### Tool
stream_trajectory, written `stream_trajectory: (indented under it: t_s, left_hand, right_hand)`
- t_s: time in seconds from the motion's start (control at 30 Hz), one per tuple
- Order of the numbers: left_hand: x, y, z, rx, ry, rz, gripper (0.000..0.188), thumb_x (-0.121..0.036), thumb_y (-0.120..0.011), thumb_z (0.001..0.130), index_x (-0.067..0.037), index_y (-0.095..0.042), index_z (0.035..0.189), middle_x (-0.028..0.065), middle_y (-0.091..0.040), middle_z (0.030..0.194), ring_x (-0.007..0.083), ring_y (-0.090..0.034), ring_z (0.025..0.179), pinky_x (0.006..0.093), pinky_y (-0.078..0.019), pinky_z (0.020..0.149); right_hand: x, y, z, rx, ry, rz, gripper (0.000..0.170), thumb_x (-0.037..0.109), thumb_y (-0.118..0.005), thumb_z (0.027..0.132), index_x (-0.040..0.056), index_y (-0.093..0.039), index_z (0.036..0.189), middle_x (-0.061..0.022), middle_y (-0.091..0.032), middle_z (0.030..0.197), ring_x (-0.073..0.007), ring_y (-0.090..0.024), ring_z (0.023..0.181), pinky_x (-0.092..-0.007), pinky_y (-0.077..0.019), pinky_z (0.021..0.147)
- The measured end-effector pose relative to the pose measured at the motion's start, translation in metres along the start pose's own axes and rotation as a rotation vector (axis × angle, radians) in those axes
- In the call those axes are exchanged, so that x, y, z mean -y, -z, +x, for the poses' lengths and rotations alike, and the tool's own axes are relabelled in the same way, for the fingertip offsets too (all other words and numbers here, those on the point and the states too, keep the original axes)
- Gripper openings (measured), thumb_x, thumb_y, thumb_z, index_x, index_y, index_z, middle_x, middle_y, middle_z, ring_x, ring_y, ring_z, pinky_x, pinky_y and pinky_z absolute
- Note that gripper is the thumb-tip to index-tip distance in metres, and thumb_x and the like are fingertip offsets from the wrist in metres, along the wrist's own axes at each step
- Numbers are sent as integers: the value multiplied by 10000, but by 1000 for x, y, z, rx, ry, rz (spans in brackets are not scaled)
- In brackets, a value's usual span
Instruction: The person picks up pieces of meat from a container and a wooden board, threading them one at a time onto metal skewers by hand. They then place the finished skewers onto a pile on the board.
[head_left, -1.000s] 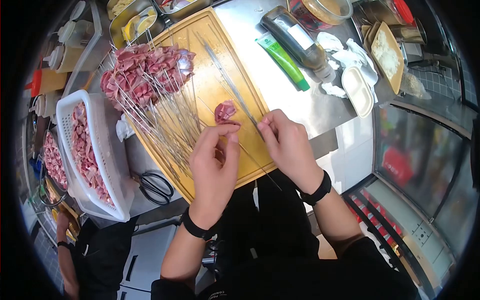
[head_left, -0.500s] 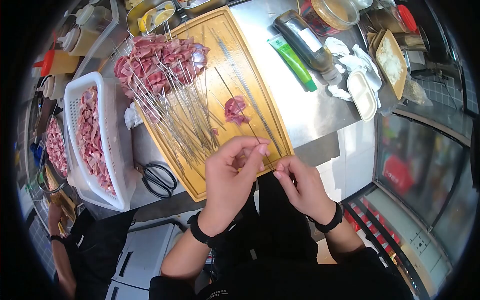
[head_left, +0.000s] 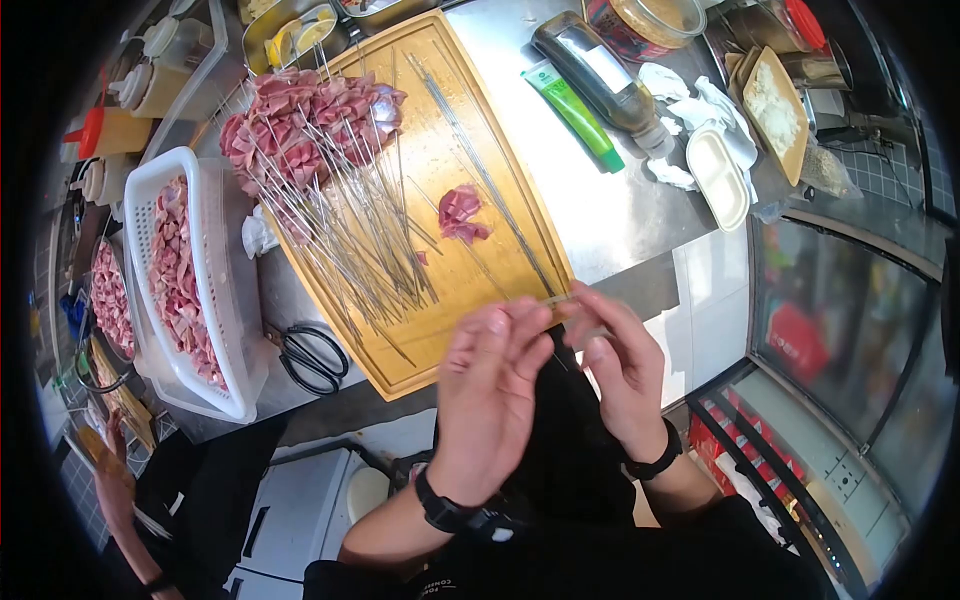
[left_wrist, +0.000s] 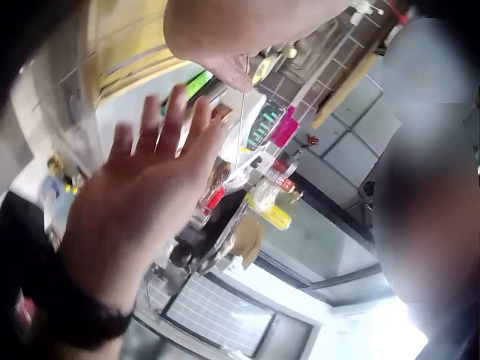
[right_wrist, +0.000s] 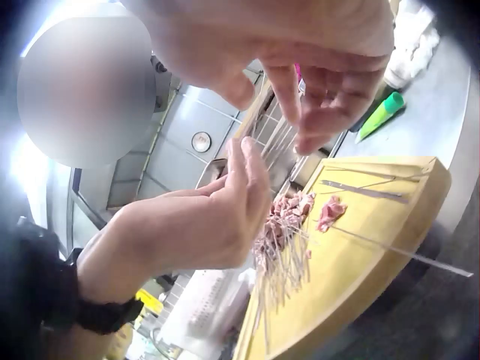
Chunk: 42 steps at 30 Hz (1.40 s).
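Observation:
My left hand point(head_left: 490, 405) is held over the near edge of the wooden board point(head_left: 435, 340), its fingers loose and gripping nothing. Beside it, my blurred right hand point(head_left: 622, 365) has its fingers apart and slightly bent, also without a hold. The fingertips of both hands come close together. A folded piece of raw meat point(head_left: 463, 213) lies on the board beyond them. One metal skewer point(right_wrist: 420, 257) runs from beside this meat out past the board's edge. Threaded raw meat point(head_left: 300, 125) is piled at the far left, its skewers point(head_left: 350, 265) fanning toward me.
More bare skewers point(head_left: 475, 160) lie along the board's right side. A white basket point(head_left: 205, 260) of raw meat and black-handled scissors point(head_left: 310, 360) are to the left. A green tube point(head_left: 572, 115) and dark bottle point(head_left: 595, 70) lie right. Another person's arm point(head_left: 118, 490) shows lower left.
Half a second ago both hands pinched a skewer; they have let go and the fingers have loosened. The left hand moved nearer to me. The meat piece stays on the board.

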<state>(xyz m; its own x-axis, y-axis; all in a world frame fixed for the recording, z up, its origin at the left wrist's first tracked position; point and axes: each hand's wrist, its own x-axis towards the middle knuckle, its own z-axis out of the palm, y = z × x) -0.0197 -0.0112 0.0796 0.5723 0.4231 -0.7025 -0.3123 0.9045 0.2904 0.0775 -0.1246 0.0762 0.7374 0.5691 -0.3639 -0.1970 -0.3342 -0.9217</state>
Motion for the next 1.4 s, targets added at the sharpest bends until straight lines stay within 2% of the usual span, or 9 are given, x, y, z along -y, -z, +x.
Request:
stream_trajectory:
  t_s: [0.2,0.33,0.4,0.5,0.57,0.8,1.1,1.33,1.4]
  left_hand:
    - [22,6,-11,-64,208,-81,172,-193,-580,1067,-69,-670,1146,45,-682,1107,91,-585,928,280,-464,779]
    - [-17,16,-10,383,737,203,229,-209,-595,1054,-4,-674,1120,54,-687,1044,94,-597,773,243,-482,670]
    - [-55,-2,-11,453,701,793,151,-137,-618,1033,-16,-701,1070,40,-697,976,102,-626,742,227,-489,626]
    - [-56,2,8,295,-584,1615,187,88,-673,863,-16,-701,1015,109,-677,974,248,-673,827,314,-537,708]
    - [-56,10,39,282,-960,1906,278,76,-685,848,18,-679,1119,164,-616,1144,340,-613,1051,403,-514,911]
    - [-39,16,87,300,-1022,2037,301,76,-685,843,45,-674,1142,159,-610,1126,335,-597,1071,414,-513,918]
    - [-52,15,105,323,-1039,2052,158,-13,-765,859,-16,-710,1007,103,-688,987,250,-680,840,338,-548,751]
    - [-55,17,106,386,-1119,2059,143,5,-784,848,-9,-722,976,68,-722,972,148,-669,732,257,-536,679]
    - [-55,15,102,356,-1061,2035,141,11,-769,839,-17,-715,966,83,-712,974,220,-672,818,312,-540,739]
  right_hand:
    - [-4,-3,15,132,73,182,209,-24,-588,979,-45,-671,1169,-159,-686,1184,-229,-637,1135,-319,-491,983]
    - [0,25,28,-128,83,427,234,87,-526,1060,-56,-670,1177,-120,-708,883,-132,-661,689,-221,-502,578]
    - [1,39,38,-275,56,255,280,148,-513,1079,-47,-664,1213,-99,-687,805,-86,-561,512,-204,-389,428]
    - [-5,43,27,-204,-79,171,251,141,-566,1056,-29,-689,1194,-56,-655,716,-54,-500,464,-186,-356,423]
    - [-14,36,19,-98,-185,128,196,101,-611,1030,-2,-715,1161,-19,-627,646,-28,-458,438,-178,-326,410]
    - [-36,19,9,21,-325,220,169,100,-644,1015,7,-726,1131,-2,-638,666,-27,-488,469,-185,-357,438]
    - [-48,10,10,160,133,-484,120,103,-703,936,17,-731,1015,-125,-684,705,-240,-651,549,-313,-504,517]
    - [-54,4,7,148,251,-492,112,38,-698,923,14,-758,1015,-105,-703,699,-179,-628,498,-261,-456,486]
    - [-57,3,4,158,255,-475,111,34,-695,919,10,-753,1011,-101,-708,706,-181,-629,496,-265,-461,485]
